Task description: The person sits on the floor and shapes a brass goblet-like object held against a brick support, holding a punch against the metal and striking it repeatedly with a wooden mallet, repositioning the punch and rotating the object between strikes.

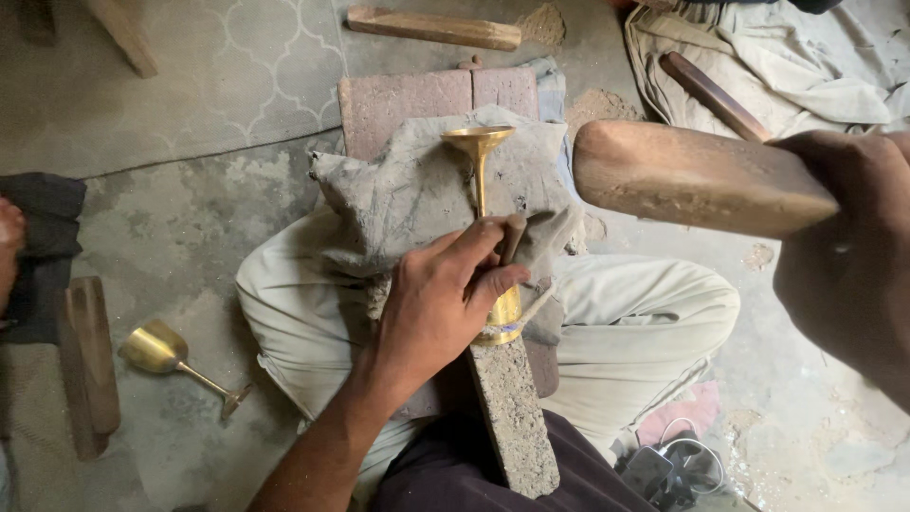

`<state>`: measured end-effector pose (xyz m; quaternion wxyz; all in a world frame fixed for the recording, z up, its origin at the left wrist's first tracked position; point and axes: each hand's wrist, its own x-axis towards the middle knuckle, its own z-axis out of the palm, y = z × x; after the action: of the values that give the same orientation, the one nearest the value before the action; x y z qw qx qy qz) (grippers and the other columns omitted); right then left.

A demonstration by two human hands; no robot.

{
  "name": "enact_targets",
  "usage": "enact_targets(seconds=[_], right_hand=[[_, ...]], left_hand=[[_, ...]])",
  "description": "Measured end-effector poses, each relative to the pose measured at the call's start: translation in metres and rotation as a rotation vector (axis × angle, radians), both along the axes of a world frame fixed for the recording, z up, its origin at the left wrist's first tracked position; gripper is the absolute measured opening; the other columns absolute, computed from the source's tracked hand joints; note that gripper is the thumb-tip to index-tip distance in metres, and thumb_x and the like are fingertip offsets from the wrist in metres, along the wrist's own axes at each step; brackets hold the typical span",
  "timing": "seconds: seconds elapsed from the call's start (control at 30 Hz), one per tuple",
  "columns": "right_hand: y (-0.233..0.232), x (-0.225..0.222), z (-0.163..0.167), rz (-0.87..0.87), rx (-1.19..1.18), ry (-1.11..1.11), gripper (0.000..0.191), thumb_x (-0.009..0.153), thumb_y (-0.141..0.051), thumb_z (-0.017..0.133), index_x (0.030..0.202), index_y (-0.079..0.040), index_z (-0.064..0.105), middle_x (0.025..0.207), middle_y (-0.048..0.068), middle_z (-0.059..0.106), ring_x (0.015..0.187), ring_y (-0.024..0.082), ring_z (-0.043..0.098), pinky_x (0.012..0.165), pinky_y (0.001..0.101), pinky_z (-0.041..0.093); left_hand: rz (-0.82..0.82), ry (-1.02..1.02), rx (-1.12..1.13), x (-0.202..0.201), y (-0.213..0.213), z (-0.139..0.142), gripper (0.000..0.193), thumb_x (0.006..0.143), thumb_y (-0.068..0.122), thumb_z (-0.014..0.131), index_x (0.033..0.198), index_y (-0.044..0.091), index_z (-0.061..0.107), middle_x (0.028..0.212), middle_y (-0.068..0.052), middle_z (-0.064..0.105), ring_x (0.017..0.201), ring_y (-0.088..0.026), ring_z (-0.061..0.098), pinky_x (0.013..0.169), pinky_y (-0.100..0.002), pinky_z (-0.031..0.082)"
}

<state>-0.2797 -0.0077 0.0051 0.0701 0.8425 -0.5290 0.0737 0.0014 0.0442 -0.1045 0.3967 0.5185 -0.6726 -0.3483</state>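
At three o'clock, the right hand [848,256] grips a heavy wooden mallet [697,177]. The left hand [444,296] pinches the brass goblet [485,204] by its bowl; it looks stiff, slippery, dentable, lying centrally on a cloth-covered stake [512,417].

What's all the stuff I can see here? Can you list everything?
brass goblet: one, gold, lying on the cloth, held
grey cloth: one, over the lap
stone bar: one, grey, under the goblet
wooden mallet: one, brown, raised at right
second goblet: one, gold, on the floor, left
bricks: reddish, ahead
wooden stick: one, top
left hand: grips the goblet
right hand: holds the mallet
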Motion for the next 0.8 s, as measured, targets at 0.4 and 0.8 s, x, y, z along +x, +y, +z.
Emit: enact_targets(seconds=[0.4,0.8], right_hand=[[-0.022,0.012,-0.010,-0.013,0.091,0.111,0.032,0.092,0.004,0.060,0.121,-0.002,0.070,0.098,0.017,0.074,0.077,0.030,0.071,0.068,0.0435,0.057],[-0.025,0.043,0.018,0.166,-0.082,0.230,0.033,0.089,-0.009,0.067,0.121,-0.016,0.069,0.100,0.005,0.075,0.086,0.024,0.072,0.081,0.0401,0.057]], left_hand=[[-0.010,-0.071,0.025,-0.004,0.000,0.003,0.033,0.091,0.027,0.077,0.109,0.004,0.062,0.084,-0.014,0.071,0.075,-0.028,0.074,0.064,-0.042,0.055],[0.240,-0.084,-0.065,-0.018,0.028,-0.011,0.046,0.094,0.025,0.075,0.134,0.005,0.065,0.083,-0.008,0.068,0.067,-0.020,0.068,0.056,-0.037,0.054]])
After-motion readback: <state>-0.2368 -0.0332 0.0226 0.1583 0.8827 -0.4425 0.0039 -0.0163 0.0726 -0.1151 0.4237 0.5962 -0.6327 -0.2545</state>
